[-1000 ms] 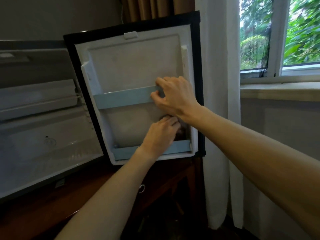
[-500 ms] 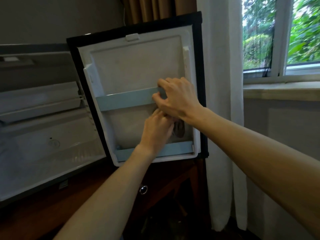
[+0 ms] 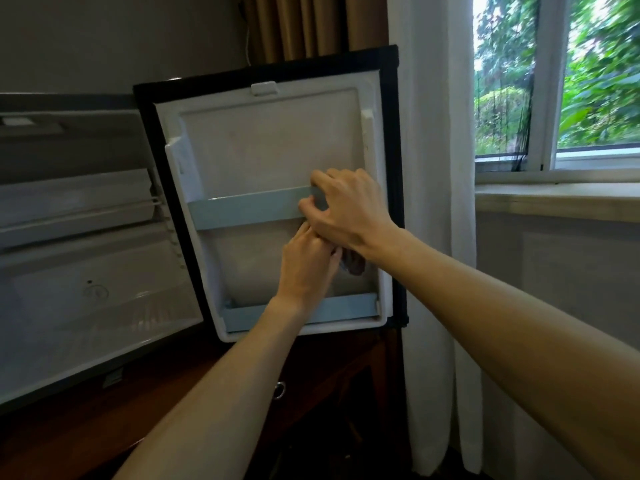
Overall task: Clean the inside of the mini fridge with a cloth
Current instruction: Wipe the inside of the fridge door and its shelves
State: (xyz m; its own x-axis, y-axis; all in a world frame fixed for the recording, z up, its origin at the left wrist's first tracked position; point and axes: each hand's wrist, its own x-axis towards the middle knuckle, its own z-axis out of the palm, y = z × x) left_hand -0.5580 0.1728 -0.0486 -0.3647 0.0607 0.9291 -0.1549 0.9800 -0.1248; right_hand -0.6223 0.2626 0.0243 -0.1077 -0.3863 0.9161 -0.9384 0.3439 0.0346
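Here the cloth (image 3: 353, 266) shows only as a small dark bunch at the right side of the open fridge door (image 3: 270, 150), between the upper rail (image 3: 249, 209) and the lower rail (image 3: 329, 308). The left hand (image 3: 306, 268) covers most of it, fingers bent and pressing it against the white inner liner of the door; whether they grip the cloth or merely push it cannot be told. Just above, touching the left hand's knuckles, the right hand (image 3: 346, 209) holds the right end of the pale blue upper rail, thumb in front and fingers curled over its top edge. Both door shelves behind the rails hold nothing else that can be seen. Left of the door, the fridge cabinet (image 3: 86, 271) stands open, a white shelf (image 3: 76, 202) across its upper part. The fridge sits on a dark wooden tabletop (image 3: 86, 427). To the right hang a white curtain (image 3: 433, 168) and a window (image 3: 561, 81) with green leaves outside.
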